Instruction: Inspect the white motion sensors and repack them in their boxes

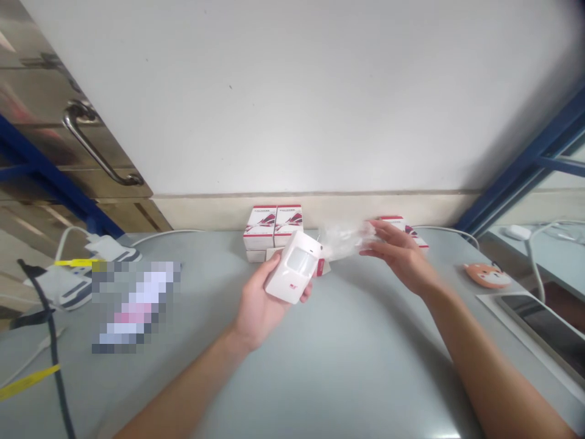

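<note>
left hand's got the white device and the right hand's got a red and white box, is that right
Not quite: the head view shows the right hand holding clear plastic wrap instead. The left hand does have the white device.

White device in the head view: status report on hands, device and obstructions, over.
Left hand holding white device, tilted, window toward camera. Right hand holding clear plastic. Red-and-white boxes behind device; no obstruction evident.
</note>
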Action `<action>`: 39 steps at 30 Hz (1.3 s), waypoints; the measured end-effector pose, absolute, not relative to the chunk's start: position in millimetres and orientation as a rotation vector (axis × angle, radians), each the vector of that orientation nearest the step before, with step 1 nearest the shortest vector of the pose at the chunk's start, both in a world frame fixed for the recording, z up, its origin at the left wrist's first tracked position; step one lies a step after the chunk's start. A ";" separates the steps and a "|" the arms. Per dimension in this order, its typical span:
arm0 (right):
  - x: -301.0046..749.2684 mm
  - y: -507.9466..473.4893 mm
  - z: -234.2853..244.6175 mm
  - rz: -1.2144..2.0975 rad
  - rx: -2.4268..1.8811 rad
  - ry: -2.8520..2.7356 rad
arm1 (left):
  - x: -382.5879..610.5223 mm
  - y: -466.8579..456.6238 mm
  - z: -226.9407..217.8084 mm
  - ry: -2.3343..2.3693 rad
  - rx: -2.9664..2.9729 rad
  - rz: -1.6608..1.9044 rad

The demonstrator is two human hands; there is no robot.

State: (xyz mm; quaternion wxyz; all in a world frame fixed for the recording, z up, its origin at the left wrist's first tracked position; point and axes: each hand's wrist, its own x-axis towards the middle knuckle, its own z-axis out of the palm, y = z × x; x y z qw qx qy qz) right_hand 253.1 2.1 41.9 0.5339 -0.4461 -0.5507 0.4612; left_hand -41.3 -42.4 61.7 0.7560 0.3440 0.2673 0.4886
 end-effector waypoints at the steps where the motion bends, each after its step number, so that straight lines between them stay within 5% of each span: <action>1: 252.2 1.4 43.6 1.110 -1.059 -1.330 | -41.6 -42.4 60.8 0.573 0.754 1.052; 26: 245.8 -8.3 53.4 1.047 -1.072 -1.485 | -41.4 -37.5 42.3 0.576 0.838 0.764; 39: 193.5 -21.9 46.7 1.593 -0.882 -1.477 | -33.4 -43.3 33.7 0.792 0.989 0.985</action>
